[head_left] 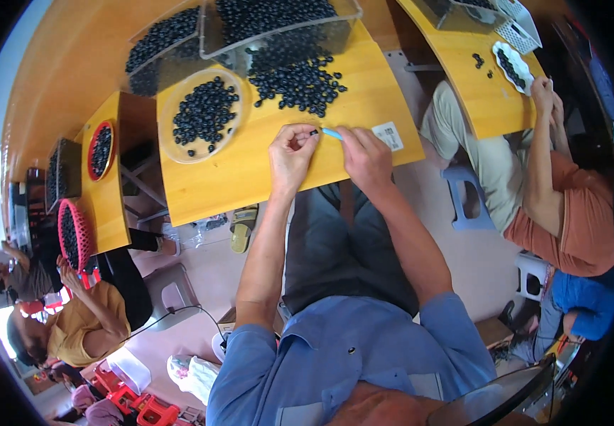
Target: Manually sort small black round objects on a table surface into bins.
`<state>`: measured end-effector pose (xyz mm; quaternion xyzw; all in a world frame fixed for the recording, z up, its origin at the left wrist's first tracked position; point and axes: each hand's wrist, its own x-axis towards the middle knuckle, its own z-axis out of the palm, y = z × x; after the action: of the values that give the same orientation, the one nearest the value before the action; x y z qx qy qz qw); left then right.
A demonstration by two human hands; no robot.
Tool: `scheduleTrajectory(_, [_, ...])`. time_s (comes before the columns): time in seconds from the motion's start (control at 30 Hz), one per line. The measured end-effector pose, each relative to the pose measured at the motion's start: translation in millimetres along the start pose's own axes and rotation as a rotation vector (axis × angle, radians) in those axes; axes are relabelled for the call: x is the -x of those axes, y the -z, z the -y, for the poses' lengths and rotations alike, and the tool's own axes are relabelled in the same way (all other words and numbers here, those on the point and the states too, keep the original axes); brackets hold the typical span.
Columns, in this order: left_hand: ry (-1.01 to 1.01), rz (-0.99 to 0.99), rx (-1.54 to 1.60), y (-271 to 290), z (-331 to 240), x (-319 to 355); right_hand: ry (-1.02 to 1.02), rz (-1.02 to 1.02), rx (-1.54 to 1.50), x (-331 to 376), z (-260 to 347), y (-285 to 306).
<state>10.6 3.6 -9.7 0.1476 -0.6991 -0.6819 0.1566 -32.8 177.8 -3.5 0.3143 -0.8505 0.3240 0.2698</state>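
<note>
My left hand (pixel 290 155) pinches a small black bead (pixel 313 132) at its fingertips. My right hand (pixel 365 157) holds a thin light-blue tool (pixel 331 133) whose tip meets the bead. Both hands hover over the front of a yellow wooden table (pixel 229 177). A loose heap of black beads (pixel 300 79) lies just beyond my hands. To its left stands a clear round dish (pixel 204 113) with several black beads in it.
Clear plastic bins (pixel 250 25) of black beads stand at the table's back. A small white label (pixel 389 135) lies right of my hands. A person in an orange shirt (pixel 569 213) works at the right table. Another person (pixel 83 319) sits lower left beside red baskets (pixel 72 234) of beads.
</note>
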Motion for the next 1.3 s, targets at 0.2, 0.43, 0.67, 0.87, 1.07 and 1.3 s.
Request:
scheduleTrajectory(0.2, [-0.063,-0.017,-0.001,-3.9,1.9,2.5,0.029,-0.018,0.005,2.8,-4.4,0.0])
scheduleTrajectory(0.43, [-0.053,-0.007,-0.053,-4.2,-3.0,4.9,0.055,0.018,0.013,3.0,0.0,4.2])
scheduleTrajectory(0.67, [-0.099,-0.019,-0.130,-6.1,-4.9,4.7,0.069,0.017,0.006,3.9,-1.1,3.2])
scheduleTrajectory(0.87, [-0.082,0.021,0.026,-4.8,0.9,4.1,0.038,0.030,0.027,4.7,-1.4,1.0])
scheduleTrajectory(1.07, [-0.104,0.020,0.149,-1.2,-0.4,6.2,0.005,0.017,0.035,4.7,-0.6,0.6])
scheduleTrajectory(1.3, [-0.088,-0.021,0.031,-5.6,-2.9,6.8,0.065,0.011,-0.007,5.2,-1.8,4.5])
